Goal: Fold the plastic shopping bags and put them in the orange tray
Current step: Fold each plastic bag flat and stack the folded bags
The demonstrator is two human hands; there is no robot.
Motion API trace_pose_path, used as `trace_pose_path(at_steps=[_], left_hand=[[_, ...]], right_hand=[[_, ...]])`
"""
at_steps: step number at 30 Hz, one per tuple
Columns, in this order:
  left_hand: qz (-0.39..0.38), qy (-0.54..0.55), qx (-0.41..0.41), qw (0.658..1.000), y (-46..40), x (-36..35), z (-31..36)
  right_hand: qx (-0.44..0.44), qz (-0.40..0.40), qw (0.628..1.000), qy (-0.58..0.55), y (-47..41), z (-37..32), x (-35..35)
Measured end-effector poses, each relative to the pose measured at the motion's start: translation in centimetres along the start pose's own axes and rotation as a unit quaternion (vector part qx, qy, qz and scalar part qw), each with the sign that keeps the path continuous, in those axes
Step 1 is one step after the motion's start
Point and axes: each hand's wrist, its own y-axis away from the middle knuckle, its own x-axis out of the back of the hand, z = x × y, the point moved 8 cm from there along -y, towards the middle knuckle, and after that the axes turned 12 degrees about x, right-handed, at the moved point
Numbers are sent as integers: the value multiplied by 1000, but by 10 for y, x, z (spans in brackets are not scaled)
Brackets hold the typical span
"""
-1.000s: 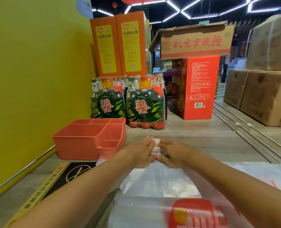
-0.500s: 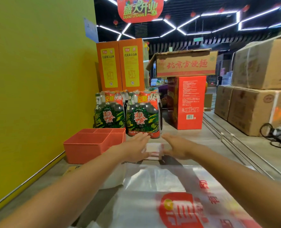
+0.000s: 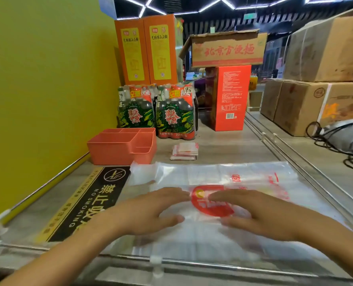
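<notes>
A clear plastic shopping bag (image 3: 223, 178) with a red round logo lies spread flat on the shelf in front of me. My left hand (image 3: 150, 211) and my right hand (image 3: 252, 213) lie flat on it with straight fingers, fingertips almost meeting over the logo. A small folded bag (image 3: 184, 151) sits on the shelf beyond the flat one, just right of the orange tray (image 3: 111, 149). The tray has several compartments and nothing shows inside it.
Two shrink-wrapped packs of green bottles (image 3: 157, 114) stand right behind the tray and the folded bag. Orange cartons and a red box (image 3: 229, 98) rise further back. A yellow wall (image 3: 43, 79) bounds the left. Metal rails edge the shelf; cardboard boxes and cables lie at the right.
Both hands let go of the small folded bag, left it beside the tray, and drew back toward me onto the flat bag.
</notes>
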Motion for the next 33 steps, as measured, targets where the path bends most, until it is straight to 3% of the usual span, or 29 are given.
trace_pose_path(at_steps=[5,11,17,20,24,33], left_hand=[[-46,34,-1,998,15,-30,10],[-86,-24,10,996,14,-36,14],[-14,0,-6,1000,17,-23,18],[24,5,-15,1000,19,-20,11],[36,38,-21,998,25,-16,4],[52,34,-27,998,38,-7,-3]], right_hand=[[-4,-46,998,-36,24,-11,-32],[-24,-96,995,-4,22,-12,-44],[-73,-91,993,-7,7,-9,-42],[-57,-85,995,7,0,-12,-44],[-44,-81,996,-4,7,-16,-44],[-5,9,999,40,32,-15,-14]])
